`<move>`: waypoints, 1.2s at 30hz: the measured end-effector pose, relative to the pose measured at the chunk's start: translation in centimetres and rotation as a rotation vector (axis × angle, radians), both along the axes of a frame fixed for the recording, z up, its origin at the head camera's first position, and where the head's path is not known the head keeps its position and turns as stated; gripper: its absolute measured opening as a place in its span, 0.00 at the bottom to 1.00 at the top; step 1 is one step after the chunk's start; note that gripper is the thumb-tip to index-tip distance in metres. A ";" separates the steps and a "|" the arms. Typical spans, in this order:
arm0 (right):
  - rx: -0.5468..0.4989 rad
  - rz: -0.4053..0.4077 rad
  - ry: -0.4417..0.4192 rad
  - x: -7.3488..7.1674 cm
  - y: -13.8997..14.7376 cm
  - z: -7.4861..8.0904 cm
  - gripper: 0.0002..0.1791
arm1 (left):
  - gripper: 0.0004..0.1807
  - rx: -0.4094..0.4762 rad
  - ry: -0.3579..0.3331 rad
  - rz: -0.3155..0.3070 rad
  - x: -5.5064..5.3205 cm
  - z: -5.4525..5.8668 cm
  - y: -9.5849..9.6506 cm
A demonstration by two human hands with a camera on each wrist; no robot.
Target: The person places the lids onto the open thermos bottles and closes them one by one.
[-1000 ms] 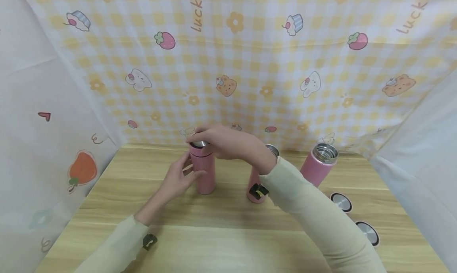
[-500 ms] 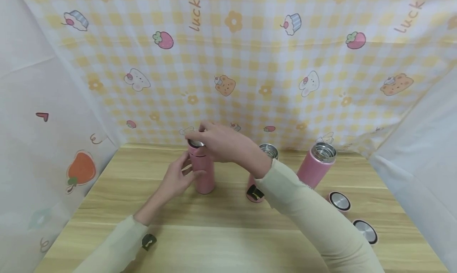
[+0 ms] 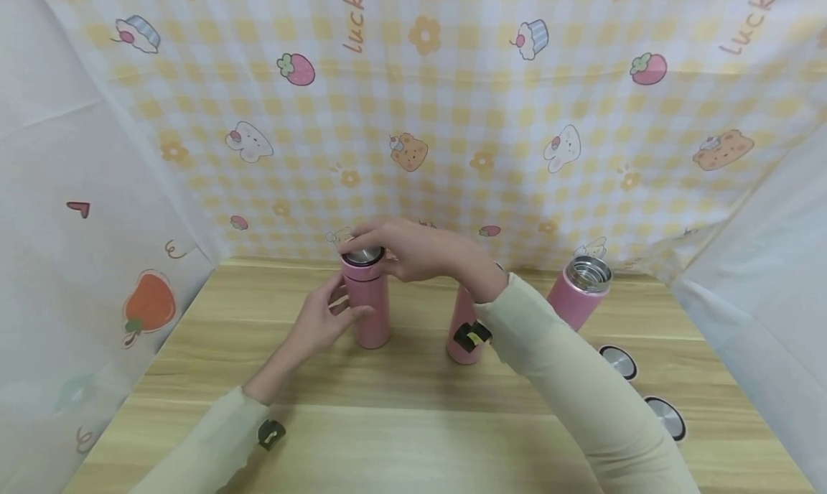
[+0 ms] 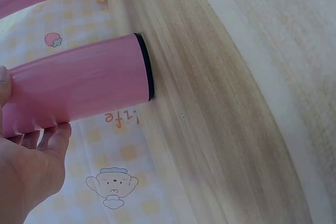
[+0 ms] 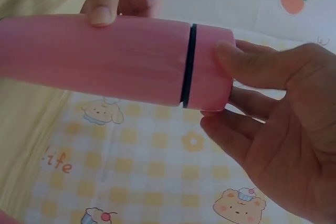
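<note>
A pink thermos bottle (image 3: 370,314) stands upright on the wooden table, left of centre in the head view. My left hand (image 3: 324,318) grips its body from the left, thumb across the front. Over the top, my right hand (image 3: 420,250) holds the lid (image 3: 364,264), pink with a silver disc on top. In the right wrist view the thumb and fingers pinch the lid (image 5: 212,69), and a dark ring shows between lid and body. The left wrist view shows the bottle's black base (image 4: 145,66) at the tabletop.
A second pink bottle (image 3: 463,314) stands to the right, its top mostly behind the right wrist. Further right is a third bottle (image 3: 575,300), lidless with its steel mouth showing. Two lids (image 3: 619,362) lie near the right edge. A patterned cloth (image 3: 452,120) hangs behind.
The right hand has shifted slightly on the lid, lifting its fingers and turning, and more of the silver disc shows now. The left hand has kept its hold on the bottle.
</note>
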State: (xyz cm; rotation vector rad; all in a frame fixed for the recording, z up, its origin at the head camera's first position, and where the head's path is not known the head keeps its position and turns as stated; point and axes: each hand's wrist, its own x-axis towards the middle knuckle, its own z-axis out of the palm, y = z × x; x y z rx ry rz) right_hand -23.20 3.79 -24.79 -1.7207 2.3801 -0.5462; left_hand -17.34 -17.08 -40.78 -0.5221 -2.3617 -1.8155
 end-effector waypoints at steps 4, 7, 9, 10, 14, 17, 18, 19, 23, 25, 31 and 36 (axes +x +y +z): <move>0.004 -0.007 -0.031 0.1 -0.1 0.1 0.40 | 0.40 0.000 -0.004 0.008 0.1 0.1 0.0; 0.001 -0.022 -0.006 0.3 -0.2 0.1 0.41 | 0.40 0.004 -0.001 0.012 0.1 0.1 0.0; 0.008 -0.036 0.017 0.4 -0.3 0.1 0.39 | 0.40 0.008 -0.003 0.013 0.1 0.1 0.0; 0.014 -0.043 0.028 0.5 -0.3 0.1 0.38 | 0.40 0.010 -0.004 0.012 0.1 0.1 0.0; 0.035 -0.067 0.067 0.7 -0.5 0.0 0.34 | 0.40 0.016 -0.016 0.012 0.1 0.0 -0.1; 0.050 -0.095 0.103 0.9 -0.6 0.0 0.30 | 0.40 0.019 -0.019 0.009 0.1 -0.1 -0.1; 0.055 -0.108 0.118 0.9 -0.7 0.0 0.29 | 0.40 0.020 -0.021 0.010 0.1 -0.1 -0.1; 0.062 -0.124 0.133 1.0 -0.8 0.1 0.28 | 0.40 0.021 -0.023 0.010 0.1 -0.1 -0.1; 0.084 -0.189 0.180 1.6 -1.0 0.1 0.24 | 0.40 0.025 -0.031 0.011 0.1 0.0 -0.1; 0.088 -0.217 0.203 1.9 -1.1 0.0 0.22 | 0.40 0.028 -0.034 0.013 0.1 0.0 -0.1; 0.060 -0.220 0.222 2.0 -1.0 -0.3 0.21 | 0.40 0.031 -0.037 0.017 0.1 0.0 0.0; 0.005 -0.090 0.111 1.1 -0.4 -0.2 0.25 | 0.40 0.037 -0.025 0.019 0.0 -0.1 0.0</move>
